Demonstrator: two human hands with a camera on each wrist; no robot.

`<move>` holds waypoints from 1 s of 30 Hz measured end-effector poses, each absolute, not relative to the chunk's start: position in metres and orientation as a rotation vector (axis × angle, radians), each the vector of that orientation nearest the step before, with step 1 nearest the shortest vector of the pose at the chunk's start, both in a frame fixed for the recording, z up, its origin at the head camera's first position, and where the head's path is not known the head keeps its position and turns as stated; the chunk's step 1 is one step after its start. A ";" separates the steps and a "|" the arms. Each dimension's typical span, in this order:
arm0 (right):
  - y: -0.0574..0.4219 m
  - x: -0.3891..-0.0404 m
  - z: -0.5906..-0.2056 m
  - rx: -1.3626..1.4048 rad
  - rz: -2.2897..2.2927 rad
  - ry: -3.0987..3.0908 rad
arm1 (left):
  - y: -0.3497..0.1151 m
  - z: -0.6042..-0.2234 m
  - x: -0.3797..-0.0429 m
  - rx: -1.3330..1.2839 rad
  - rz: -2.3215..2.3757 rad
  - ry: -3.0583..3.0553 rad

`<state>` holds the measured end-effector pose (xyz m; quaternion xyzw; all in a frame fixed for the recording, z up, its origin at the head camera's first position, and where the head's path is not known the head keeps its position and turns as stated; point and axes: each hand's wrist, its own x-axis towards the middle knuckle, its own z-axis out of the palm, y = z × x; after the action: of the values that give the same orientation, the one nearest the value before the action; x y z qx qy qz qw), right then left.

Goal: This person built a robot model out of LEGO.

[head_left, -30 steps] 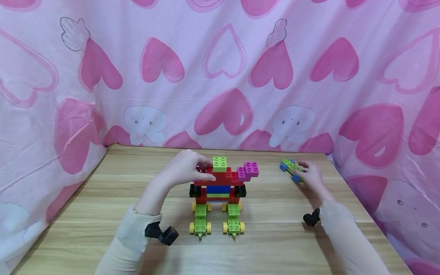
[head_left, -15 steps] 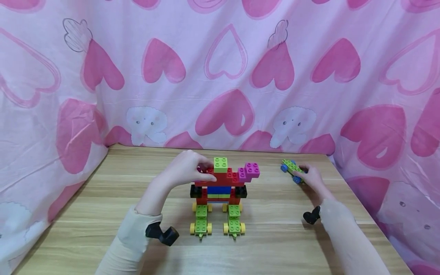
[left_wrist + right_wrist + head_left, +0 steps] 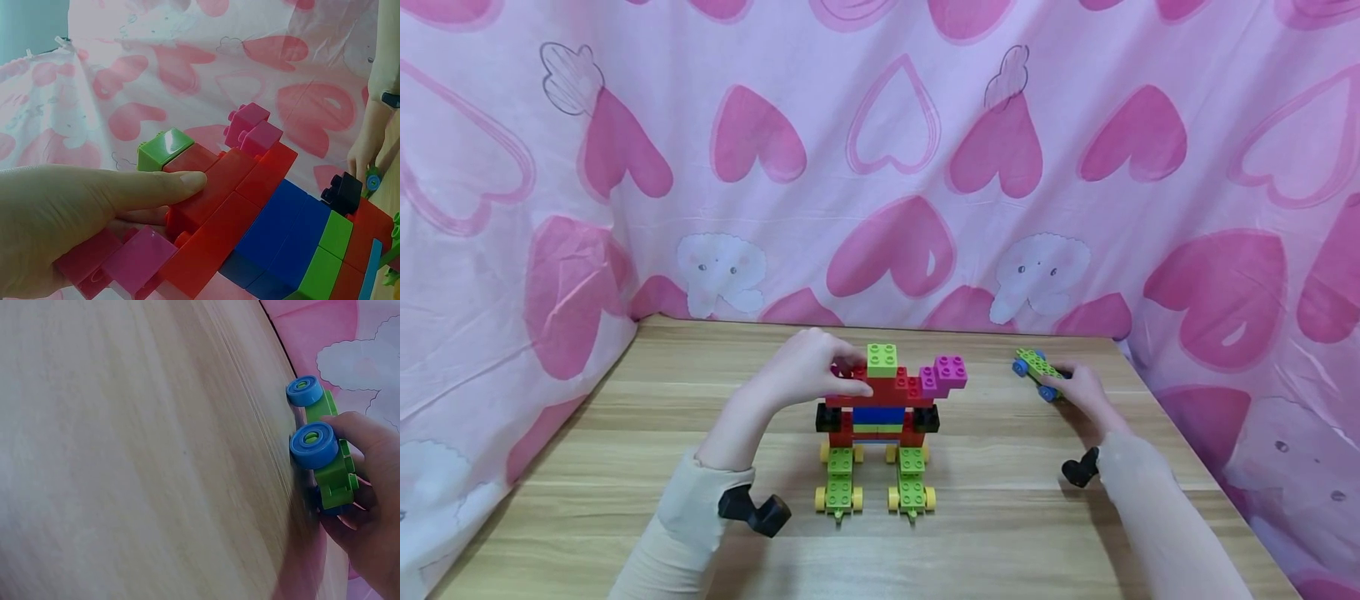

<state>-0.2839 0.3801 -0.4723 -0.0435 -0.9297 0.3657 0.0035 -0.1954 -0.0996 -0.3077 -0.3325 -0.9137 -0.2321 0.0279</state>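
A robot-like figure of toy building bricks stands upright at mid-table, with red, blue, black and magenta bricks and a lime brick on top. Its feet are two green wheeled bases with yellow wheels. My left hand grips the red upper part from the left; in the left wrist view the thumb lies across a red brick. At the back right, my right hand holds the near end of a green toy car base with blue wheels, its wheels at the tabletop.
The wooden table runs back to a pink heart-printed curtain, which also hangs along both sides. Black camera mounts sit on both wrists. The table's right edge lies close beside the right hand.
Both hands keep their places and grips on the brick figure and the toy car base. The whole head view has shifted very slightly.
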 end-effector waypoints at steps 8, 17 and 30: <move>0.380 -0.282 -0.473 -0.153 1.183 -2.909 | -0.099 -0.308 -0.196 -1.030 -0.722 -2.822; 0.371 -0.280 -0.469 -0.093 1.104 -2.884 | -0.098 -0.308 -0.198 -1.041 -0.684 -2.810; 0.333 -0.277 -0.429 0.069 1.135 -2.823 | -0.100 -0.306 -0.195 -1.070 -0.657 -2.788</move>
<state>-0.2770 0.3326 -0.4291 0.0225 -0.9264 0.3726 0.0488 -0.1946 -0.1005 -0.3059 -0.3496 -0.9110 -0.2147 0.0422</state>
